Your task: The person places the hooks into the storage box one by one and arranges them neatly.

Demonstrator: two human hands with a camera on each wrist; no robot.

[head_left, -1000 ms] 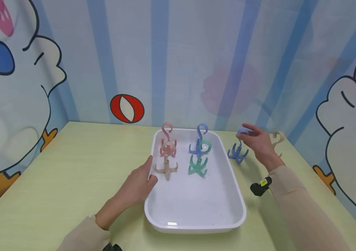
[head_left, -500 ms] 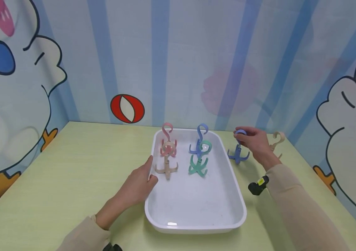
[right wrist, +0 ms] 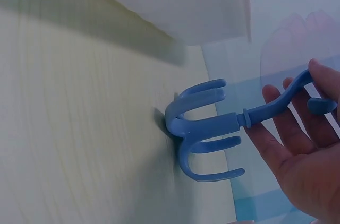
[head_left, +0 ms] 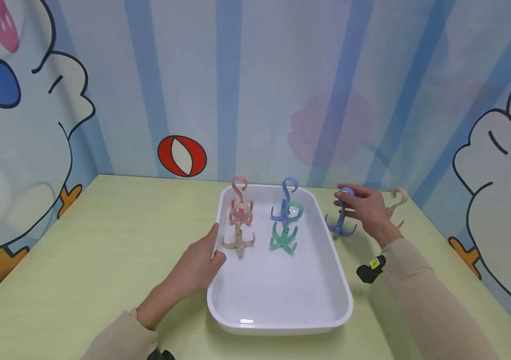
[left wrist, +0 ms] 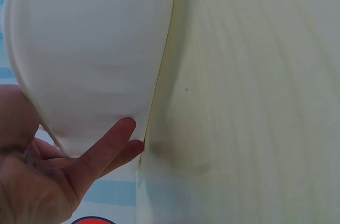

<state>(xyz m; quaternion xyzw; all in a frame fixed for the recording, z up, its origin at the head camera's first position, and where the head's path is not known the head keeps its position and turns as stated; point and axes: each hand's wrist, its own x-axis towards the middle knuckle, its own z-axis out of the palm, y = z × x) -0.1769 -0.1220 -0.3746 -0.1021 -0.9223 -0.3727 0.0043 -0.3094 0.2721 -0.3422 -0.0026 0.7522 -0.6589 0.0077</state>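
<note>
My left hand (head_left: 197, 265) grips the left rim of a white tray (head_left: 278, 295), thumb over the edge. Its fingers lie against the tray's outer wall (left wrist: 95, 49) in the left wrist view. Right of the tray, my right hand (head_left: 365, 207) pinches the curved top of a blue multi-prong hanging hook (head_left: 340, 227). The right wrist view shows this blue hook (right wrist: 207, 126) with its pronged end at the table surface; I cannot tell whether it touches. Inside the tray stand a pink hook (head_left: 239, 212), a beige hook (head_left: 239, 241), another blue hook (head_left: 281, 215) and a green hook (head_left: 284, 239).
Another beige hook (head_left: 399, 197) stands behind my right hand, partly hidden by it. The pale yellow-green table (head_left: 102, 250) meets a striped blue backdrop (head_left: 260, 100) with cartoon figures. The tray's far end is near that backdrop.
My right hand has shifted slightly left and its fingers have closed on the blue hook's top. That hook has turned slightly. The left hand and tray stay put.
</note>
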